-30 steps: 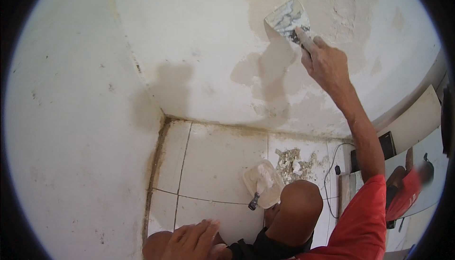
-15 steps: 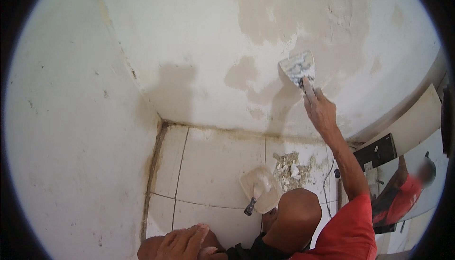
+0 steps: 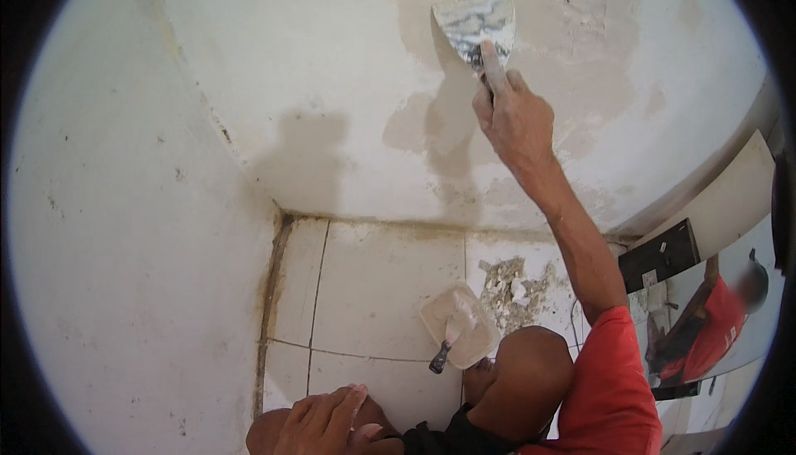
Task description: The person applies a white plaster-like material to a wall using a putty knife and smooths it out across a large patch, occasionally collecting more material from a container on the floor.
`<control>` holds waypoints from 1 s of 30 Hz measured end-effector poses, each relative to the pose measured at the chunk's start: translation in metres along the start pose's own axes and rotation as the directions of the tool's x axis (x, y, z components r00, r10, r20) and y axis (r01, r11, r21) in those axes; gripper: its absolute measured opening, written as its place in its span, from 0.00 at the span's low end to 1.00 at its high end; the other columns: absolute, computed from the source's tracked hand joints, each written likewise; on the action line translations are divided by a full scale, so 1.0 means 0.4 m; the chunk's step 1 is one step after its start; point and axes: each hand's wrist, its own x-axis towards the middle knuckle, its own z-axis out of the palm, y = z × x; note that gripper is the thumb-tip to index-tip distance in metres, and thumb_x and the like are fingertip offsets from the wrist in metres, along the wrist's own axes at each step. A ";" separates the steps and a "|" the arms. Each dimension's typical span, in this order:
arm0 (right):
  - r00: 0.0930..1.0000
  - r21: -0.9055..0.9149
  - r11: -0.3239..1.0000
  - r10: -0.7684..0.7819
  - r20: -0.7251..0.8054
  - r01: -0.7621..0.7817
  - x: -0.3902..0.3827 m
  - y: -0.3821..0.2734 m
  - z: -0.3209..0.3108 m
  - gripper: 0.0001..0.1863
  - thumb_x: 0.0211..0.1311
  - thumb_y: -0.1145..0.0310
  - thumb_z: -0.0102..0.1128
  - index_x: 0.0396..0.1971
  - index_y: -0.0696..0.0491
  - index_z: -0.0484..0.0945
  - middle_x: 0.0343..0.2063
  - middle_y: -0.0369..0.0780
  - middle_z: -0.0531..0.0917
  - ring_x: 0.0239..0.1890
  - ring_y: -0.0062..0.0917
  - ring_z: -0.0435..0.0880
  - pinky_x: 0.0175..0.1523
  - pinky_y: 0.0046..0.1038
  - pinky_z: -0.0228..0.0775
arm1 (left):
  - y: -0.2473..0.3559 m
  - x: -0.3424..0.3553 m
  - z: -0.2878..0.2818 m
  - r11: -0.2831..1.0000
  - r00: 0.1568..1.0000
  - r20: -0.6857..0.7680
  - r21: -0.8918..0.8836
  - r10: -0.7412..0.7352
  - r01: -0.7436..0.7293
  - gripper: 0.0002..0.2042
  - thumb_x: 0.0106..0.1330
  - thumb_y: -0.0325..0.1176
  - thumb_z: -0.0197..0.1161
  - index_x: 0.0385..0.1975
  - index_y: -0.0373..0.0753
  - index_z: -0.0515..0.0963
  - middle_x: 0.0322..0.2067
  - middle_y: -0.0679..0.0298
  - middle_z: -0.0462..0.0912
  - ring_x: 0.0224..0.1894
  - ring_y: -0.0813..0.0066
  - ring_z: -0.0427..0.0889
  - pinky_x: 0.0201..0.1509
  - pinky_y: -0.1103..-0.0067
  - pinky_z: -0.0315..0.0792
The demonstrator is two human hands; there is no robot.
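Note:
My right hand (image 3: pixel 521 119) grips a wide putty knife (image 3: pixel 477 25), its index finger stretched along the tool toward the blade. Grey-white smears cover the blade, which lies at the wall (image 3: pixel 332 65) over damp-looking beige patches. My left hand (image 3: pixel 319 422) rests over my left knee, fingers extended and whitish residue at their tips; its palm side is hidden. On the floor near my right foot sits a pale square tub (image 3: pixel 438 310) with pinkish-beige paste. A second, dark-handled putty knife (image 3: pixel 439 358) leans in it, handle over the rim.
Crumbled plaster debris (image 3: pixel 516 293) lies on the white tiles (image 3: pixel 356 289) beside the tub. A side wall (image 3: pixel 108 231) meets the worked wall at a stained corner. To the right stand a mirror (image 3: pixel 738 330) with a person's reflection and a black panel (image 3: pixel 663 252).
My right hand has carried the putty knife up and to the left along the wall, onto the upper beige patch. My left hand stays over the knee.

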 end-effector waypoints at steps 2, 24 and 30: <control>0.998 0.031 0.999 0.031 0.047 -0.033 -0.071 -0.011 0.018 0.34 0.62 0.67 0.62 0.69 0.50 0.66 0.25 0.40 0.77 0.16 0.32 0.76 0.18 0.34 0.69 | -0.003 -0.004 -0.002 1.000 1.000 0.017 0.009 -0.019 0.019 0.20 0.62 0.35 0.67 0.55 0.42 0.78 0.49 0.59 0.84 0.49 0.56 0.82 0.48 0.66 0.75; 0.986 -0.097 0.995 0.045 0.160 -0.029 -0.272 0.073 0.089 0.43 0.58 0.66 0.66 0.74 0.43 0.58 0.29 0.36 0.77 0.29 0.29 0.79 0.25 0.30 0.71 | -0.029 -0.012 0.004 0.999 0.994 0.107 0.011 -0.036 0.035 0.26 0.57 0.41 0.74 0.54 0.38 0.79 0.46 0.52 0.85 0.49 0.57 0.86 0.55 0.61 0.76; 0.991 0.201 0.974 0.086 0.107 -0.106 -0.270 -0.001 0.018 0.38 0.57 0.69 0.65 0.71 0.44 0.66 0.23 0.36 0.76 0.19 0.28 0.77 0.21 0.32 0.69 | -0.001 -0.007 -0.011 0.992 0.998 -0.057 0.126 0.005 0.003 0.21 0.57 0.35 0.68 0.53 0.46 0.80 0.45 0.64 0.86 0.43 0.64 0.85 0.39 0.69 0.78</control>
